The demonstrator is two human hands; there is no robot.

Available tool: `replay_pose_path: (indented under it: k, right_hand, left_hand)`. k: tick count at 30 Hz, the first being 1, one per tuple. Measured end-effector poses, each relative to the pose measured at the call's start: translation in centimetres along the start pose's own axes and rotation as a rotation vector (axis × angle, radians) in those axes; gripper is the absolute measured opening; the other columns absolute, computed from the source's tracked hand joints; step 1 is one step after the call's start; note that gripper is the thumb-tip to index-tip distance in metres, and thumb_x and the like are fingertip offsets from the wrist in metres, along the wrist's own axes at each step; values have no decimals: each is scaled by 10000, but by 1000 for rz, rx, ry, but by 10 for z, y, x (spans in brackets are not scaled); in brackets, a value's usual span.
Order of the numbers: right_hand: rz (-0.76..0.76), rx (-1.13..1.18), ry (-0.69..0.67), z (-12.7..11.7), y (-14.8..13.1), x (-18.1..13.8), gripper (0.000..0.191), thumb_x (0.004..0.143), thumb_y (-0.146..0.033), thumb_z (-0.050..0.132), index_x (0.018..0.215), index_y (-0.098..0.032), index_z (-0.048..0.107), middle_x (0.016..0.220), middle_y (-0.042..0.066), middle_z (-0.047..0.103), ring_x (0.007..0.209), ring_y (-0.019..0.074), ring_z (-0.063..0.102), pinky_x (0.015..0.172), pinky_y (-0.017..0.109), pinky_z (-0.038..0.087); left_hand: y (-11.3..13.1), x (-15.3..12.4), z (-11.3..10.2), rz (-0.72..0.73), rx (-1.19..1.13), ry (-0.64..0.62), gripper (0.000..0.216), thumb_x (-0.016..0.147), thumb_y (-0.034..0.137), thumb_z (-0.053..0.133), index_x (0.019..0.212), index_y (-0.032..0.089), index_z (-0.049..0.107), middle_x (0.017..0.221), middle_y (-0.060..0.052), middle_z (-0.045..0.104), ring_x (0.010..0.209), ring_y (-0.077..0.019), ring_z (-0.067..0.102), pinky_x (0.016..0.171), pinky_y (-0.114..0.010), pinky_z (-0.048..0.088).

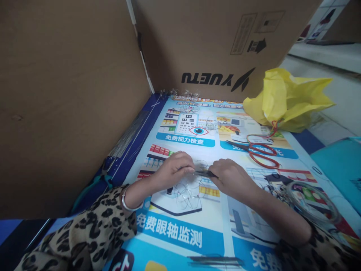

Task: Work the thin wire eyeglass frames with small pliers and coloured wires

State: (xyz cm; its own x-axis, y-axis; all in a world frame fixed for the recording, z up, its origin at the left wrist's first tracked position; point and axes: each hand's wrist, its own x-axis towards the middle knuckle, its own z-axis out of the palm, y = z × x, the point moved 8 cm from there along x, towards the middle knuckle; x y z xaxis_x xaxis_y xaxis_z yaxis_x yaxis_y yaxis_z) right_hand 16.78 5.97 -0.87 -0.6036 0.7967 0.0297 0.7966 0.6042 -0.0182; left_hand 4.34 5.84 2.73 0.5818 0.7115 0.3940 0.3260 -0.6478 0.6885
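Observation:
My right hand is closed around a slim dark metal tool that looks like pliers; its handles are hidden in the fist. The tip points left and meets my left hand, whose thumb and fingers are pinched together. Thin wire seems to run from that pinch, but its end is hidden. Below the two hands, a tangle of looped fine wire lies on the printed poster sheet. Another wire loop rests farther back.
Red-handled scissors lie right of centre, by a yellow bag and coloured cords. A round clear coil sits at right. Straight wires lie at left, dark rods in front. Cardboard walls stand behind and left.

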Motion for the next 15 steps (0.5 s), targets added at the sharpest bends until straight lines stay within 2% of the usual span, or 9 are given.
replay_pose_path:
  k: [15]
  right_hand:
    - [-169,64,87,-8,-14,-2,118,767,-151,512,694,-170,603,692,30,600,714,161,504,675,292,287]
  left_hand:
    - [10,0,5,84,-139,-156,190,878,270,476,796,172,617,808,-53,613,867,-147,539,843,-297,418]
